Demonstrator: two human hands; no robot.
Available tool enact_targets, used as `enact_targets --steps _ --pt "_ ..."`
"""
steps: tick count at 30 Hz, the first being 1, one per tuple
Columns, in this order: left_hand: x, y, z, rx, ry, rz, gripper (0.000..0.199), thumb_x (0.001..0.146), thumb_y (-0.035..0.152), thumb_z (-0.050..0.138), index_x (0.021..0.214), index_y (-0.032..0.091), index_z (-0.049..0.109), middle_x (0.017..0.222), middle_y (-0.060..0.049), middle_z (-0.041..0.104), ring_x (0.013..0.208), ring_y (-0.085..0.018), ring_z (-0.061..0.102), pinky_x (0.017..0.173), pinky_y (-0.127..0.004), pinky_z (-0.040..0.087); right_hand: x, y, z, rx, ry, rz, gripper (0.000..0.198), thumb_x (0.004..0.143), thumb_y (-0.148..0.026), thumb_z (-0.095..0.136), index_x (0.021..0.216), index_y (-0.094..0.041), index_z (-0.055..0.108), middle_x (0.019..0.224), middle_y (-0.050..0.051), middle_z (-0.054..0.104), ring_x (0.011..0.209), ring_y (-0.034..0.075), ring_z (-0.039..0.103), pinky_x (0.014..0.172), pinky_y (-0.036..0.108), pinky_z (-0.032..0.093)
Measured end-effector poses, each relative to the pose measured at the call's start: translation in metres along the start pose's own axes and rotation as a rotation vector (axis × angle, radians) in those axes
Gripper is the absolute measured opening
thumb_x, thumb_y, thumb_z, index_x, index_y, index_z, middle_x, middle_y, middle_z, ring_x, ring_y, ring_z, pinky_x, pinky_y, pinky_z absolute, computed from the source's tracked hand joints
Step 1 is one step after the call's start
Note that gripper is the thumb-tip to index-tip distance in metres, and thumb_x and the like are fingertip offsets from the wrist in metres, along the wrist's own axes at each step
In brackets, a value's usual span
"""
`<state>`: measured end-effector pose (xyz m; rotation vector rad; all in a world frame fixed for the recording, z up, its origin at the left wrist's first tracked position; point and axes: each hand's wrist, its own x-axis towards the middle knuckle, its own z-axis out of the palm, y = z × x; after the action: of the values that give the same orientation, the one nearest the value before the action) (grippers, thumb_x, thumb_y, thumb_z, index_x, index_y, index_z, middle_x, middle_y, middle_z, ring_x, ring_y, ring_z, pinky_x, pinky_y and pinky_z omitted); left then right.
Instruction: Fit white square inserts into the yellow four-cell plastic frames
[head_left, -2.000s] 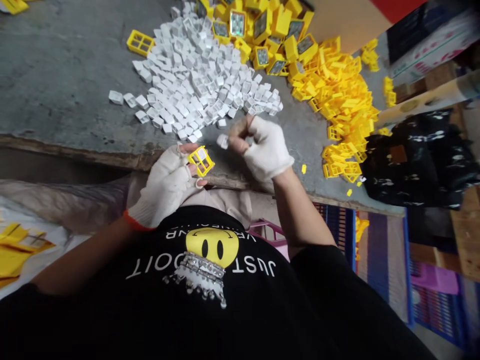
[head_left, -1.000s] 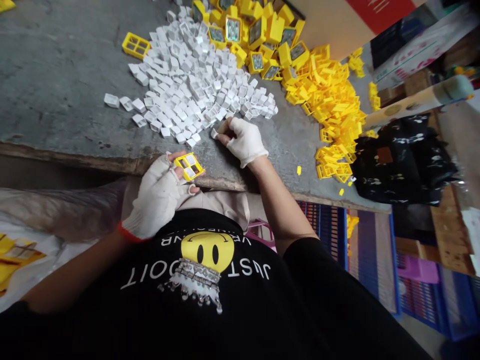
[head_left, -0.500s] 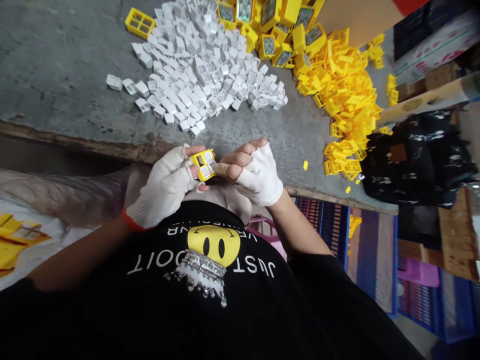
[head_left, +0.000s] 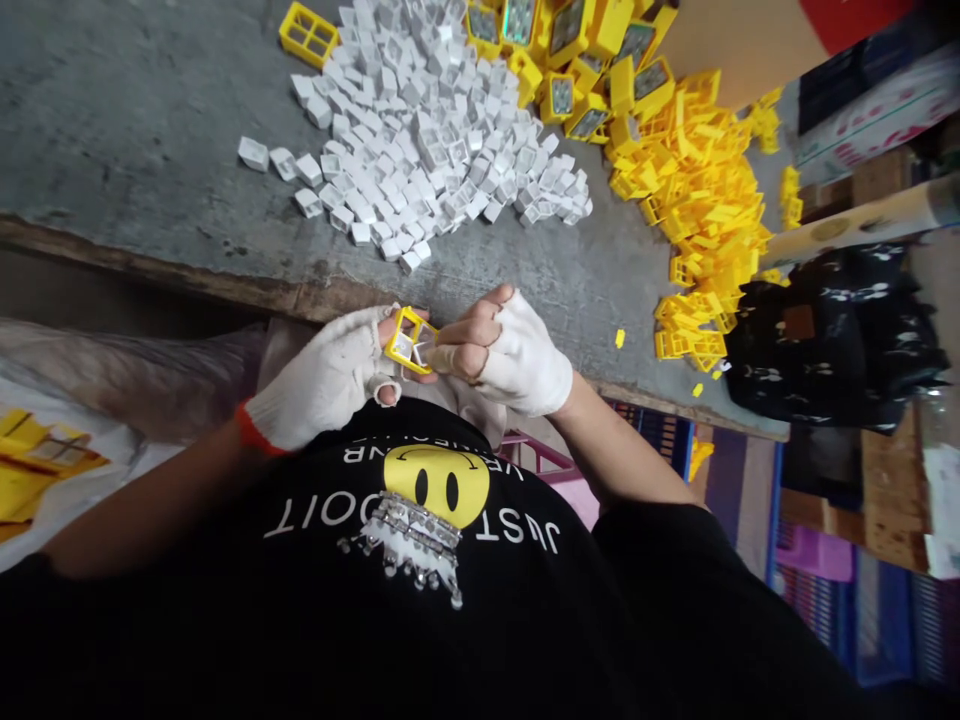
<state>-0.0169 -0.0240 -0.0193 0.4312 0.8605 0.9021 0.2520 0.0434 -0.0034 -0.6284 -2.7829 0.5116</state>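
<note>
A small yellow window-like frame (head_left: pixel 391 350) with divided cells is held at the table's front edge. My left hand (head_left: pixel 322 375), in a white fingerless glove with an orange cuff, is closed round its left side. Small white pieces (head_left: pixel 403 345) show inside some of the cells. My right hand (head_left: pixel 510 355), gloved the same way, has its fingers curled, with the tips against the frame's right side. These fingers cover part of the frame, and what is pinched in them is hidden.
On the grey table (head_left: pixel 150 150) lies a heap of small white box-shaped pieces (head_left: pixel 420 130). A yellow frame (head_left: pixel 308 35) sits left of it. Yellow housings (head_left: pixel 570 30) and a pile of yellow frames (head_left: pixel 697 190) are to the right, near a black patterned bag (head_left: pixel 832 340). Blue crates (head_left: pixel 652 430) stand below.
The view has shifted, so the table's contents sit further right. The yellow frame is tilted differently in my left hand, and my right fingertips remain at its right side.
</note>
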Motion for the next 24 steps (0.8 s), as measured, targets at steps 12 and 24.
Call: enact_targets --steps 12,24 --pt "-0.007 0.008 0.004 -0.003 0.023 -0.002 0.040 0.096 0.047 0.100 0.121 0.019 0.087 0.119 -0.020 0.089 0.102 -0.039 0.092 0.051 -0.026 0.052 0.009 0.000 -0.002 0.007 -0.037 0.012 0.059 0.131 -0.056 0.030 0.131 -0.036 0.085 0.121 0.009 0.083 0.116 0.030 0.077 0.116 0.062 0.059" --pt "0.002 0.006 0.000 0.120 -0.039 -0.071 0.037 0.093 0.051 0.100 0.103 0.019 0.084 0.088 -0.016 0.084 0.074 -0.034 0.085 0.045 -0.027 0.048 0.012 -0.008 -0.008 0.019 -0.150 -0.129 0.046 0.133 -0.042 0.039 0.140 -0.030 0.083 0.130 0.009 0.084 0.118 0.028 0.075 0.114 0.055 0.056"
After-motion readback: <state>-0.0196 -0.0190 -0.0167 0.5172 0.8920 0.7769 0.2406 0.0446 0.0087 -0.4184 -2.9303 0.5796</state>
